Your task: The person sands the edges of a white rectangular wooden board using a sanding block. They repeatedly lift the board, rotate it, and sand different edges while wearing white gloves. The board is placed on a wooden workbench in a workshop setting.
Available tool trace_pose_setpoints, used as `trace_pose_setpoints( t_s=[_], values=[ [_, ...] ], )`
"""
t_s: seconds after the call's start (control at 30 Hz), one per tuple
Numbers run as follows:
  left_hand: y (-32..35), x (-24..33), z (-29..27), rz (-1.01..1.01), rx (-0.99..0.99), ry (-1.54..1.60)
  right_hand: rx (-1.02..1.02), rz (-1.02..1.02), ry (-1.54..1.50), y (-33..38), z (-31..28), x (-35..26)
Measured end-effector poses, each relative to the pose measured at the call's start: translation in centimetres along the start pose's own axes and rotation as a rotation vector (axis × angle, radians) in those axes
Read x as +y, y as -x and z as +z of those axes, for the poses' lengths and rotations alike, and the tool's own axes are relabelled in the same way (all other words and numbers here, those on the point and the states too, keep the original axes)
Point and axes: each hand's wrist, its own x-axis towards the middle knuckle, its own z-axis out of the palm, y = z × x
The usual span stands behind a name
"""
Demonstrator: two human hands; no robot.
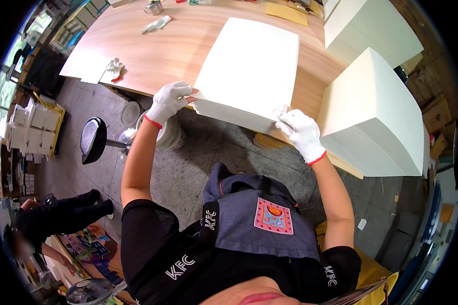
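A thick stack of cream paper sheets (249,66) lies on the wooden table (158,51), its near edge overhanging the table's front. My left hand (169,101), in a white glove with a red cuff, grips the stack's near left corner. My right hand (300,133), gloved the same way, pinches the near right corner, where the sheets fan slightly. Both forearms reach up from my dark shirt and grey apron.
Two tall blocks of cream paper (374,114) (366,25) stand on the table's right side. Spare white gloves (156,24) (114,68) and a metal cup (154,7) lie further back. A black stool (93,140) stands on the floor at left; another person's dark sleeves (61,213) show at lower left.
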Motion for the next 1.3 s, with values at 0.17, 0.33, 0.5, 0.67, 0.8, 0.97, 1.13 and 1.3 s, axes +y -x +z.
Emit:
trace_pose_setpoints(
  t_s=[0.17, 0.33, 0.5, 0.67, 0.8, 0.97, 1.13, 1.3],
  values=[
    [-0.1, -0.1, 0.2, 0.061, 0.017, -0.022, 0.01, 0.0, -0.027, 0.4, 0.2, 0.5],
    [-0.1, -0.1, 0.3, 0.071, 0.034, -0.038, 0.028, -0.009, -0.022, 0.3, 0.3, 0.3],
    [0.1, -0.2, 0.5, 0.044, 0.034, -0.036, 0.045, -0.017, -0.02, 0.6, 0.5, 0.1],
    [0.1, -0.3, 0.6, 0.034, 0.03, -0.065, 0.079, -0.048, -0.001, 0.7, 0.9, 0.2],
    [0.0, -0.1, 0.6, 0.032, 0.048, -0.028, 0.104, -0.063, -0.005, 1.0, 1.4, 0.6],
    [-0.1, 0.5, 0.4, -0.015, 0.044, -0.019, 0.128, -0.079, 0.055, 1.0, 1.3, 0.3],
    [0.2, 1.6, 4.3, -0.399, 0.262, 0.301, 0.199, -0.079, 0.088, 1.9, 1.6, -0.3],
    [1.4, -0.3, 7.4, -0.42, 0.342, 0.501, 0.303, -0.025, -0.028, 3.0, 4.2, 0.5]
  ],
)
